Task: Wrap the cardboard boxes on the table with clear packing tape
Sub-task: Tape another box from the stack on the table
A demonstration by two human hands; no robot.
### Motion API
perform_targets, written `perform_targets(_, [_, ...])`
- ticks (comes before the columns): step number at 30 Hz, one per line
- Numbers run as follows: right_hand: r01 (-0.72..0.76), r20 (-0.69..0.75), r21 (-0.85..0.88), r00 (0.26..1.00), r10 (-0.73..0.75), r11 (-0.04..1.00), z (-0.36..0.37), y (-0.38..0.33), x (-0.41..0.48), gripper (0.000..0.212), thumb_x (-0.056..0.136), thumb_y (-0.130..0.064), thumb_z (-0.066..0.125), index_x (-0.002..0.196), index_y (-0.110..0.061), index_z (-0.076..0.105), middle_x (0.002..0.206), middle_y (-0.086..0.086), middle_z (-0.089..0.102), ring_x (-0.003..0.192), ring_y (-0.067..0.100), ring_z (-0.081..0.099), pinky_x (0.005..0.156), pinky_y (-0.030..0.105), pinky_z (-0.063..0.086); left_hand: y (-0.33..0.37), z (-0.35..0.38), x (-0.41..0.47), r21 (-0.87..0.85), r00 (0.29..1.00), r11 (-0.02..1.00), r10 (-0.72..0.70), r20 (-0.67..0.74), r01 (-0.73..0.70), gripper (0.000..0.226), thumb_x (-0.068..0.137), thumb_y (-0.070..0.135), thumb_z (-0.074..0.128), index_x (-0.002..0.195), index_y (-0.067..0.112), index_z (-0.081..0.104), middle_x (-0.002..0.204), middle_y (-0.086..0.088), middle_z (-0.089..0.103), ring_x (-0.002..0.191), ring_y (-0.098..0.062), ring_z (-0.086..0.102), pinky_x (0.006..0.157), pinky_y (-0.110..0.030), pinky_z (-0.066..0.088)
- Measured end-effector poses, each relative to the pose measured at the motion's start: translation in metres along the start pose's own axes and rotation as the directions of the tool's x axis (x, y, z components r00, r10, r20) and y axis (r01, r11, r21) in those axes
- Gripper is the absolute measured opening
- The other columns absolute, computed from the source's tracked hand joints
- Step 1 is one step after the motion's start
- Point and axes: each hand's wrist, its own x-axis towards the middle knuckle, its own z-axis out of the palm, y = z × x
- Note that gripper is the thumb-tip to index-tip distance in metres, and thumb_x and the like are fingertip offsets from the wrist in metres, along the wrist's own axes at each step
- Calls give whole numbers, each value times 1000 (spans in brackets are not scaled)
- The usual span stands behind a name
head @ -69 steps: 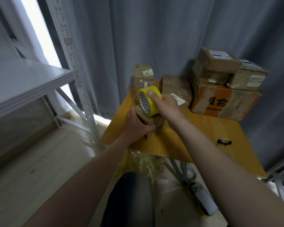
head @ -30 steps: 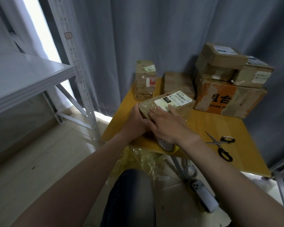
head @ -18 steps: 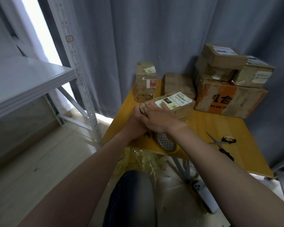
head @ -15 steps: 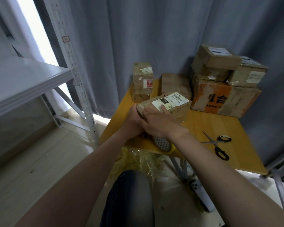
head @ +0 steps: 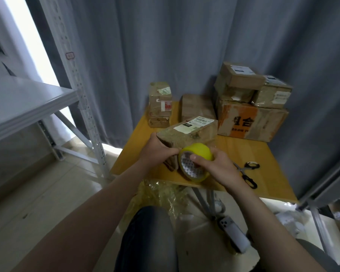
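A flat cardboard box (head: 186, 134) with a white label lies near the front left of the wooden table (head: 263, 163). My left hand (head: 157, 152) grips the box's near left corner, fingers curled over its front face. My right hand (head: 214, 165) holds a yellow-rimmed roll of tape (head: 194, 163) at the box's front face, thumb across the roll's open core. The roll touches the box's front.
Black-handled scissors (head: 247, 173) lie right of my hands. A tall small box (head: 160, 105), a brown box (head: 196, 107) and a stack of larger boxes (head: 251, 118) stand along the back by the grey curtain. A metal shelf (head: 28, 103) is left; a phone (head: 234, 234) lies on the floor.
My right hand left the box top, picked the tape roll up from the table's front edge and brought it to the box's front face. My left hand kept holding the box.
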Motion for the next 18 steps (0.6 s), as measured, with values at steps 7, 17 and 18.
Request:
perform_targets(7, [250,-50,204,968,-245,947,-5,-25,17,23,88,-26,80,109,-19,72,99,0,79,93,15,73,81,31,60,12,-8,-8,-277,881,861,-325,345,427,57,78,63,78,103,12,67,77,-4,66,62,-19,66,65,-33,58])
perform_targets(17, [183,-94,267,982,-163,946,22,-12,48,36,83,-43,72,107,-16,74,97,1,80,92,19,77,82,34,61,5,-27,-3,-473,942,819,-233,242,324,27,96,31,68,119,17,69,121,-7,69,114,-25,64,87,-50,61])
perform_targets(18, [173,-102,272,983,-150,947,25,-11,51,31,84,-42,73,104,-18,74,96,0,80,92,18,77,83,35,62,1,-30,-4,-594,939,733,-202,277,333,31,97,30,64,125,16,65,123,-5,68,115,-22,63,87,-50,59])
